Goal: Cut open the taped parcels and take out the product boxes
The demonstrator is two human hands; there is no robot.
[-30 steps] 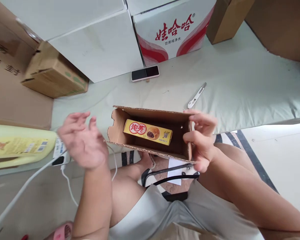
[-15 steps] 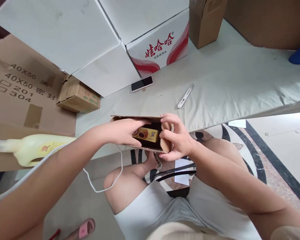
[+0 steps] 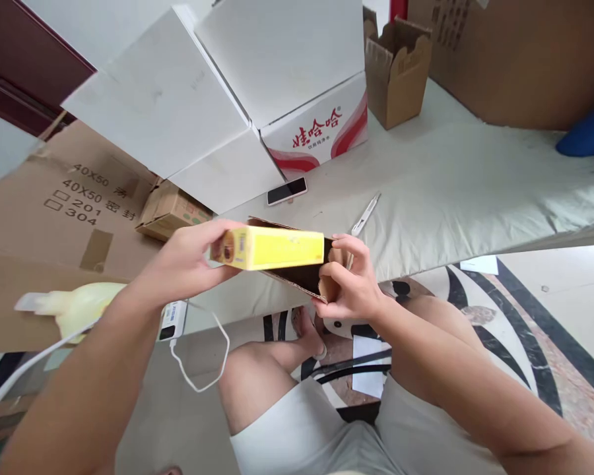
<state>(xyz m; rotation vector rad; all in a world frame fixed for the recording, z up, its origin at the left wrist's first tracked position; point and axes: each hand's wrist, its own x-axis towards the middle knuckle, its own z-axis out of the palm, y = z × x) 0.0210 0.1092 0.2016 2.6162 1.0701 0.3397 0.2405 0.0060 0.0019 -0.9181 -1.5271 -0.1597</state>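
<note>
My left hand (image 3: 191, 260) is closed around one end of a yellow box (image 3: 284, 249), which lies lengthwise over the mouth of an open cardboard box (image 3: 301, 280). Part of the cardboard box is hidden beneath the yellow one. With fingers over its right end and flap, my right hand (image 3: 349, 280) grips the cardboard box near the table's front edge. A white utility knife (image 3: 365, 214) lies on the table just beyond my right hand. Farther back a phone (image 3: 287, 190) rests flat in front of the stacked white boxes.
White cartons (image 3: 317, 135) are stacked at the back of the covered table (image 3: 480, 178). An open brown box (image 3: 398, 79) stands beside them. At the left are a large carton (image 3: 44, 264), a pale yellow bottle (image 3: 86, 300) and a white power bank (image 3: 173, 320) with a cable.
My left hand has lifted the yellow box up out of the cardboard box. My right hand keeps its grip on the cardboard box. The view has shifted slightly.
</note>
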